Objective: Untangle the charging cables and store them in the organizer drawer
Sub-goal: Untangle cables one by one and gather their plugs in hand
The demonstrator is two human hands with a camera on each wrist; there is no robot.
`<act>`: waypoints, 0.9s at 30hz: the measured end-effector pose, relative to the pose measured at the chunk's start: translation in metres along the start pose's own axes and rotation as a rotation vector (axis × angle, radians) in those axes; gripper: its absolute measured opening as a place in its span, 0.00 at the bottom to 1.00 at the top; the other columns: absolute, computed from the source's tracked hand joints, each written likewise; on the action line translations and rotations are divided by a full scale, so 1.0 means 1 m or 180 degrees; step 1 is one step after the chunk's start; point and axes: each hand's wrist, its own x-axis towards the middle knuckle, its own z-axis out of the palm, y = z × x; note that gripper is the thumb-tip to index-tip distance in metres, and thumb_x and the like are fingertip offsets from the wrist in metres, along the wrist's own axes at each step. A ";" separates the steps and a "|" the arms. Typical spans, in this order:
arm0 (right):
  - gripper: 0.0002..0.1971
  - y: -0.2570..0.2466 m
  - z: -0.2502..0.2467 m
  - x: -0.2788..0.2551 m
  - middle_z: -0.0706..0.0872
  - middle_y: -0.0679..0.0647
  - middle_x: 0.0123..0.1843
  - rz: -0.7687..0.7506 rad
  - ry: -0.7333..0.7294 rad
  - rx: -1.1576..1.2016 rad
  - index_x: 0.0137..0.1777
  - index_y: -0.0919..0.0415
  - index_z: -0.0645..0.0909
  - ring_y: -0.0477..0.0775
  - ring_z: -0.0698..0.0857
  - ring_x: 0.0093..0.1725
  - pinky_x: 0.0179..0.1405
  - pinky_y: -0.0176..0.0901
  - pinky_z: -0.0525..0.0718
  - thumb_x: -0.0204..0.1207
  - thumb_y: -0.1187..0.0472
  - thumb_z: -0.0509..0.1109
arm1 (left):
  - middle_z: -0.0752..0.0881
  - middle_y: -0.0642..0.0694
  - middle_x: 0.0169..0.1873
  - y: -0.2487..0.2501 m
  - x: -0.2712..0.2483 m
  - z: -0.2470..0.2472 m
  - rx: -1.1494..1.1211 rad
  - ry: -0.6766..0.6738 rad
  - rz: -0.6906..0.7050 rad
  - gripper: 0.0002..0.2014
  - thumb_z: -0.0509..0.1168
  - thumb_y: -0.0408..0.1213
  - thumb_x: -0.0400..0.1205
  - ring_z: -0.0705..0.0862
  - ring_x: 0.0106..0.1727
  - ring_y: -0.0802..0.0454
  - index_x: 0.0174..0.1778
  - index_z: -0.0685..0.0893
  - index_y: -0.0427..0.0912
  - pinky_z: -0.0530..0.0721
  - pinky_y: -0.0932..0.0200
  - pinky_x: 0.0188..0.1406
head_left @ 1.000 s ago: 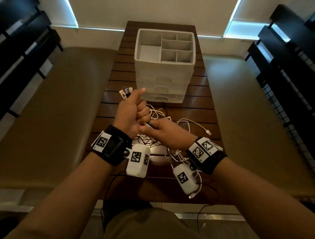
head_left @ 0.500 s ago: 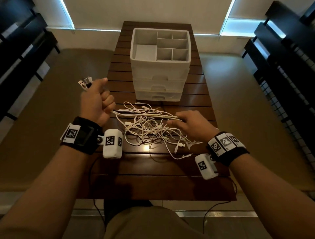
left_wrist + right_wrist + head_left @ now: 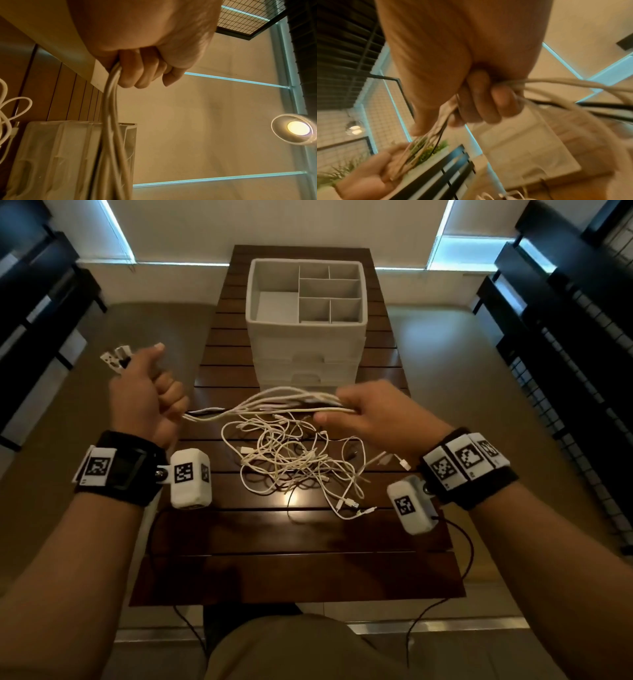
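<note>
Both hands, left hand (image 3: 144, 395) and right hand (image 3: 373, 412), have drawn apart, each grip closed round the cable bundle (image 3: 274, 405), stretching it taut before the organizer (image 3: 306, 344); untangling is underway.

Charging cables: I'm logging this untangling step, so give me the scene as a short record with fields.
left hand: fist gripping the plug ends of the cable bundle
plugs: stick out above the left grip
right hand: grips the same bundle further along
bundle: stretched between both hands, above the table
loose cables: tangled heap on the table below the bundle
organizer: white, at the far end of the table; top compartments look empty, drawers shut
</note>
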 end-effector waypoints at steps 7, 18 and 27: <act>0.24 0.030 0.053 0.000 0.83 0.48 0.35 0.0322 -0.0477 -0.0535 0.37 0.47 0.75 0.51 0.82 0.36 0.44 0.53 0.81 0.91 0.39 0.52 | 0.65 0.56 0.21 -0.017 -0.033 0.035 0.1049 -0.0204 0.0360 0.21 0.71 0.47 0.87 0.60 0.19 0.58 0.30 0.72 0.52 0.59 0.64 0.16; 0.22 0.009 0.036 0.005 0.89 0.53 0.37 0.0094 -0.0224 0.0057 0.49 0.56 0.88 0.49 0.85 0.34 0.43 0.53 0.86 0.92 0.44 0.57 | 0.94 0.52 0.51 -0.085 -0.061 0.079 0.3084 -0.2720 0.0480 0.14 0.77 0.46 0.81 0.92 0.56 0.55 0.61 0.91 0.49 0.89 0.50 0.59; 0.21 0.022 0.010 -0.006 0.81 0.46 0.32 0.0159 -0.0095 0.0320 0.40 0.54 0.82 0.38 0.79 0.29 0.34 0.37 0.77 0.89 0.41 0.61 | 0.88 0.49 0.37 -0.050 -0.048 0.066 0.3266 -0.2047 0.1066 0.10 0.70 0.55 0.84 0.85 0.40 0.51 0.39 0.89 0.60 0.82 0.46 0.45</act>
